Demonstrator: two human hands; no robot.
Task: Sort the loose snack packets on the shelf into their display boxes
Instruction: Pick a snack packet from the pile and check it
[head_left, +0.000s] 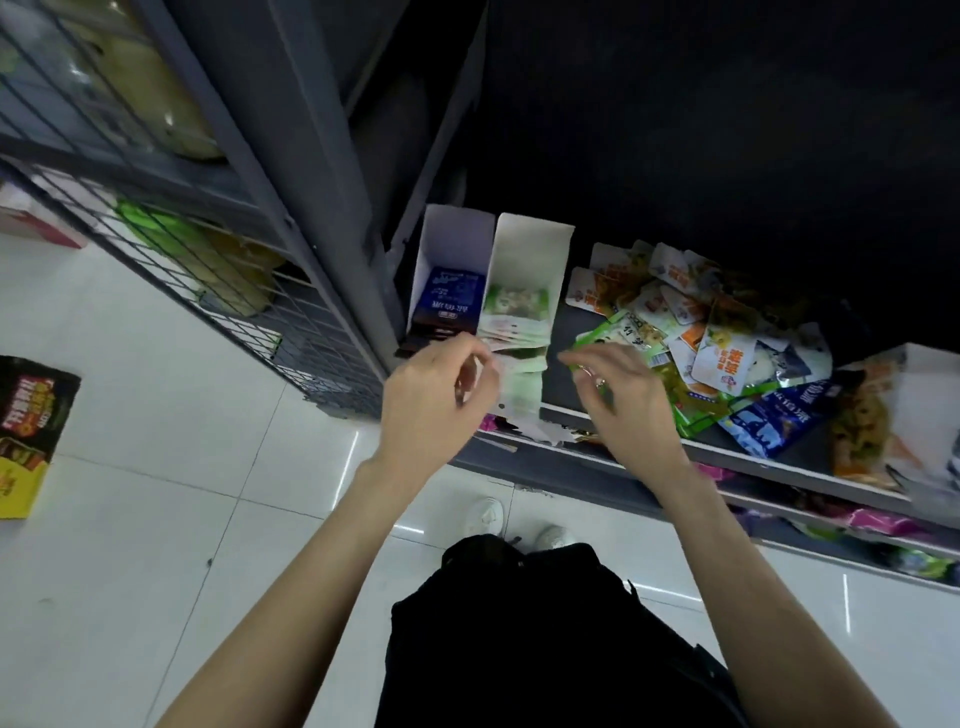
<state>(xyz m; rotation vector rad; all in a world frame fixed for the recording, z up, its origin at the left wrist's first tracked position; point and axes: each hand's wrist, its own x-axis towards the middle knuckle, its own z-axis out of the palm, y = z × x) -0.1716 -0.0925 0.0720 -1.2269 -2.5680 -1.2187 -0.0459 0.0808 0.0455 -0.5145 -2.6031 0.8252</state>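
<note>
green packet blurred behind right hand, grip unclear

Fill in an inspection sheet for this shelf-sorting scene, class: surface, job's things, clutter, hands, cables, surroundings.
Surface: dark shelf, bare strip beside the boxes.
Job's things: blue-packet box and green-packet box standing side by side at the shelf's left end; loose packet pile to their right.
Clutter: another box at the far right, partly out of frame.
Hands: left hand and right hand in front of the boxes, fingers curled; holding anything, unclear.
Cables: nothing seen.
Surroundings: wire rack, white tiled floor, carton lying on it.
</note>
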